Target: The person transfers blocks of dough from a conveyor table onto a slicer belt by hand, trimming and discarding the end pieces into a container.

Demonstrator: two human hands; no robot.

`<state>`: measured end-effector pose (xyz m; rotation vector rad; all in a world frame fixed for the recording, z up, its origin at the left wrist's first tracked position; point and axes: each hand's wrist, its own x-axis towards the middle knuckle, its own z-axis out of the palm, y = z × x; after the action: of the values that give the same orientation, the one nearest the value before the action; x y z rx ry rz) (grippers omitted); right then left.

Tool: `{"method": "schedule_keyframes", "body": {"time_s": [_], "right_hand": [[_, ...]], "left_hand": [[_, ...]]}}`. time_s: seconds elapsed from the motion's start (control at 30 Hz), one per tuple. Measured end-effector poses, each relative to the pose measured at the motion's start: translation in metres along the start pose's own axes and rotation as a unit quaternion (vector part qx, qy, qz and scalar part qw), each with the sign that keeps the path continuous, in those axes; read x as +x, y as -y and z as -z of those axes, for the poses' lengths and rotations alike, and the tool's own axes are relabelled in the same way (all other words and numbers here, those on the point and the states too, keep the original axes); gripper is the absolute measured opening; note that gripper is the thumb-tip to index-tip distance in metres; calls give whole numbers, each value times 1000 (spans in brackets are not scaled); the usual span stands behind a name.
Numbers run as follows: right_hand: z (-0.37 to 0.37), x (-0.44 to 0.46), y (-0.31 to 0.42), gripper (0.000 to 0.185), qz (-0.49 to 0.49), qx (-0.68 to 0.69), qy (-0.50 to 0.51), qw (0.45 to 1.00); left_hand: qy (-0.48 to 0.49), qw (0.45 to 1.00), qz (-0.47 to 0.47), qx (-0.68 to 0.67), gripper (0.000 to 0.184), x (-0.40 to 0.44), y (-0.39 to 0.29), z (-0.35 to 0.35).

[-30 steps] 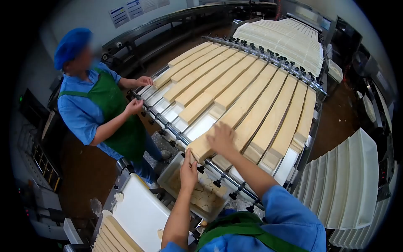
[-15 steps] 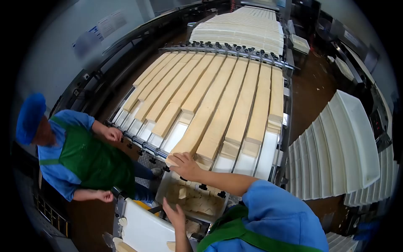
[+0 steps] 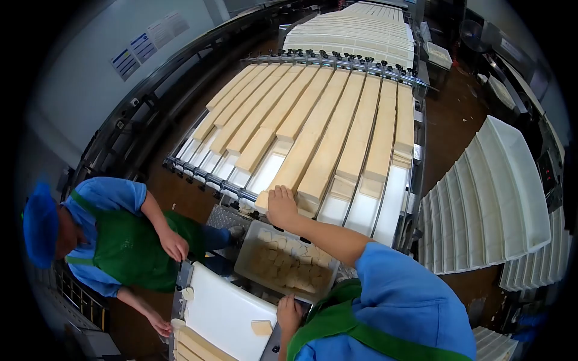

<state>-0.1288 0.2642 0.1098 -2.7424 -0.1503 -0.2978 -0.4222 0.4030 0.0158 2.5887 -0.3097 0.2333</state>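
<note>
My right hand [image 3: 280, 206] reaches across to the near end of a long pale-yellow bar [image 3: 304, 159], its fingers bent over the top and side of the bar's end. My left hand [image 3: 289, 311] is lower down, fingers curled in, beside the edge of a white belt table [image 3: 223, 295] and close to a white tub [image 3: 256, 227]. What it grips, if anything, I cannot make out. Below my right forearm, the tub holds many flat pale pieces [image 3: 289, 262]. A square pale slice [image 3: 261, 327] lies on the belt near my left hand.
More long bars [image 3: 241, 111] lie in lanes split by thin rails. Behind them runs a metal crossbar with black knobs [image 3: 343, 60]. A co-worker in a green apron [image 3: 129, 240] stands at the left. Stacked white trays [image 3: 481, 198] stand at the right.
My left hand has dropped from open above the tub to curled at the belt's edge. My right hand stays on the bar's end. The co-worker's hands have moved down towards the belt.
</note>
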Motion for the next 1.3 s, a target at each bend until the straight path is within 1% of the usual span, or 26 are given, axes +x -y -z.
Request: {"method": "schedule_keyframes", "body": {"time_s": [0.03,0.1,0.13,0.2,0.23,0.27,0.33,0.37,0.4,0.43,0.47,0.5,0.57,0.6,0.63,0.67,0.7,0.73,0.8,0.87,0.93,1.07,1.17,1.23,1.27,1.3], "right_hand": [[6,-3,0,67,0,-1,0,1000],[27,-15,-6,67,9,139,54,989],[37,-22,-11,67,6,135,55,989],[61,-38,-28,67,-53,325,-9,944],[75,-48,-44,69,-64,329,-48,941],[66,-55,-75,69,-52,313,-120,941],[106,-82,-128,76,-61,312,-162,934],[118,-97,-158,78,-87,219,-197,952],[125,-110,-197,77,-86,230,-203,948],[142,-126,-223,75,-93,193,-207,954],[159,-140,-245,71,-101,218,-181,954],[181,-152,-251,69,-145,186,-156,959],[185,-163,-291,68,-137,160,-120,970],[187,-163,-301,68,-142,161,-92,972],[184,-160,-308,68,-144,160,-92,972],[180,-156,-316,69,-140,99,-49,984],[178,-152,-321,70,-134,38,-5,990],[181,-145,-319,70,-136,38,-3,990],[184,-130,-315,75,-169,-52,98,979],[184,-119,-319,79,-165,-52,93,980],[198,-102,-313,76,-179,-124,205,954],[198,-81,-338,74,-170,-146,209,952],[201,-66,-345,79,-190,-133,241,942],[202,-58,-339,83,-218,-150,300,917],[198,-58,-345,83,-215,-149,301,917],[196,-60,-349,86,-209,-158,266,928]], "left_hand": [[0,1000,0,-1,28,-2,-1,1],[-11,1000,5,-20,26,-4,-1,2],[-9,1000,3,-25,26,-5,-2,2],[-24,1000,14,-13,27,-5,-1,2],[-40,999,-2,-10,28,-5,1,-1],[-34,999,-5,-18,28,-6,4,-3],[-23,1000,1,-14,28,-4,3,-2],[-25,1000,-6,-11,28,-3,1,0],[-22,1000,-7,-17,28,-3,2,-1],[-30,999,-9,-18,28,-4,3,-3],[-38,999,-9,-19,28,-4,5,-4],[-28,999,-15,-17,28,-3,3,-1],[-21,999,-15,-26,28,-3,0,2],[-15,999,-18,-30,27,-2,1,2],[-9,999,-27,-27,27,-3,5,0],[-7,999,-26,-28,27,-3,6,-1],[-2,999,-19,-33,28,-3,6,-2],[4,999,-11,-38,28,-4,6,-2],[1,999,-13,-34,29,-3,5,-3],[-3,999,-15,-29,29,-3,6,-2],[33,999,1,-7,29,-5,10,-4],[31,999,1,-15,29,-9,18,-10],[33,999,-4,-1,29,-9,19,-11],[28,1000,-1,2,28,-7,19,-11],[23,1000,2,5,28,-8,18,-10],[23,1000,5,6,28,-6,14,-7]]}}
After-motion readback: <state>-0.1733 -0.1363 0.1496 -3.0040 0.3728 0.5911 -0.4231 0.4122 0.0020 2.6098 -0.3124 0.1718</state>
